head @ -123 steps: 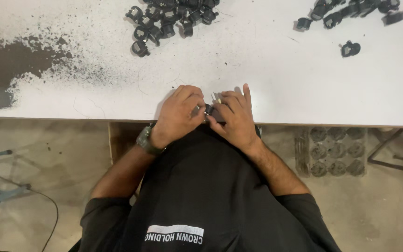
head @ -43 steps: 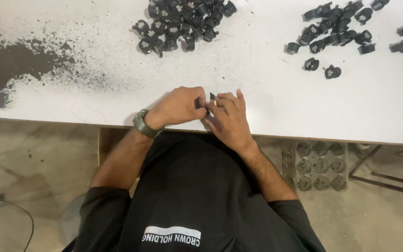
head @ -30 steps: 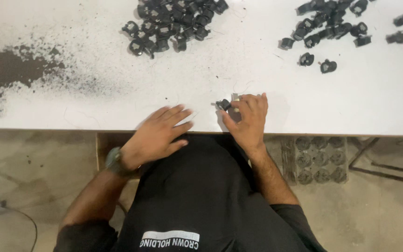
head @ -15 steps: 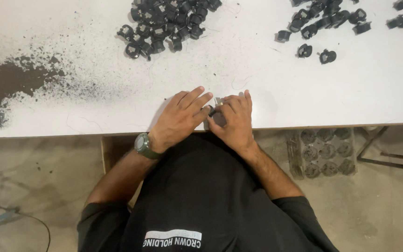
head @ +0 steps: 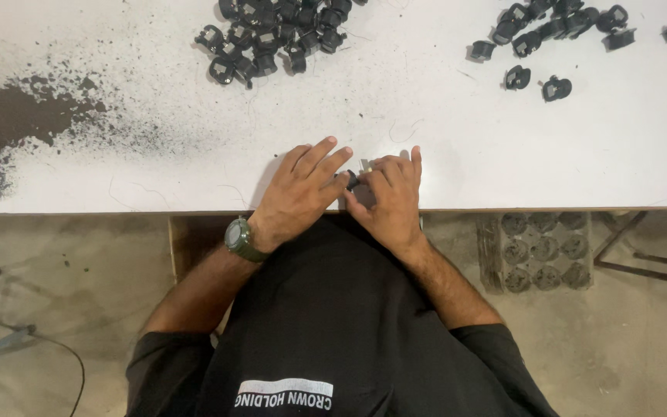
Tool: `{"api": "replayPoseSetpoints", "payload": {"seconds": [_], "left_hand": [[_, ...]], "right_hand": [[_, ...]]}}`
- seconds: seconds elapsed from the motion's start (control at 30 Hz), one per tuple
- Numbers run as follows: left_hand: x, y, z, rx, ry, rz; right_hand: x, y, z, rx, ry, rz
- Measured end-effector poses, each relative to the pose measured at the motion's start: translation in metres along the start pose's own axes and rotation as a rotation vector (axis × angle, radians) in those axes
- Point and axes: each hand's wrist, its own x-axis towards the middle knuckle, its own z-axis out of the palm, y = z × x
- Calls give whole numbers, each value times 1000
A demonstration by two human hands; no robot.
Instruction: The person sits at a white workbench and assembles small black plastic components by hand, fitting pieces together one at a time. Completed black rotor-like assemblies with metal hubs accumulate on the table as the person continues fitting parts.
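Observation:
My left hand (head: 301,193), with a green watch on the wrist, lies at the near edge of the white table (head: 457,147). Its fingers are spread and their tips touch a small black part (head: 351,181). My right hand (head: 389,199) is curled around that part from the right, pinching it; most of the part is hidden by the fingers. Both hands meet just above my black shirt.
A heap of several small black parts (head: 272,35) lies at the far left-centre, and another group (head: 557,23) at the far right, with two loose ones (head: 534,83) nearer. A dark speckled stain (head: 17,131) covers the table's left. A grey moulded tray (head: 542,247) sits on the floor.
A second ago my left hand had drawn back to the table edge, away from the right. It has returned, and its fingertips now meet the part in my right hand.

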Motion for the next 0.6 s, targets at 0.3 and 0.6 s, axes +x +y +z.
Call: {"api": "replayPoseSetpoints", "payload": {"seconds": [0.3, 0.6], "left_hand": [[-16, 15, 7, -76, 15, -210], [-23, 26, 18, -176, 119, -353]], "right_hand": [[-11, 2, 0, -2, 49, -21], [-30, 5, 16, 202, 102, -134]]}}
